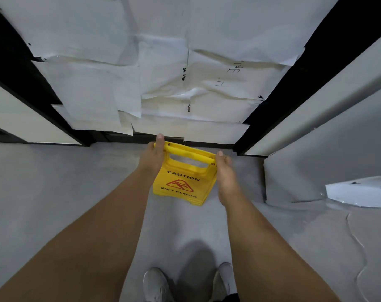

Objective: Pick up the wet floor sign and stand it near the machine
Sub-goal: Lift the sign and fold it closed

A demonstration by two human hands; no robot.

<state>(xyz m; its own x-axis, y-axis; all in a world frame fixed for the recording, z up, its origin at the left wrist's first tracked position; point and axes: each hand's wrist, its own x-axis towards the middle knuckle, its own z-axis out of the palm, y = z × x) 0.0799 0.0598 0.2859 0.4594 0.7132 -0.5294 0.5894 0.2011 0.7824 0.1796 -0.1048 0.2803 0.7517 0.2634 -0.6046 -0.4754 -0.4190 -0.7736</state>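
A yellow wet floor sign (180,182) with "CAUTION WET FLOOR" and a red slip symbol stands on the grey floor just in front of me. My left hand (153,155) grips the left end of its top handle bar, thumb over the top. On the right end of the handle and the sign's upper right edge sits my right hand (225,173), closed on it. The sign's feet seem to touch the floor. The surface right behind it is covered in white paper sheets (163,83) between black frames; whether that is the machine I cannot tell.
Black frame posts (272,118) rise on both sides of the papered surface. A grey panel (305,171) with loose paper (359,192) stands at the right. A thin cable (359,247) trails over the floor at right. My shoes (156,284) are at the bottom.
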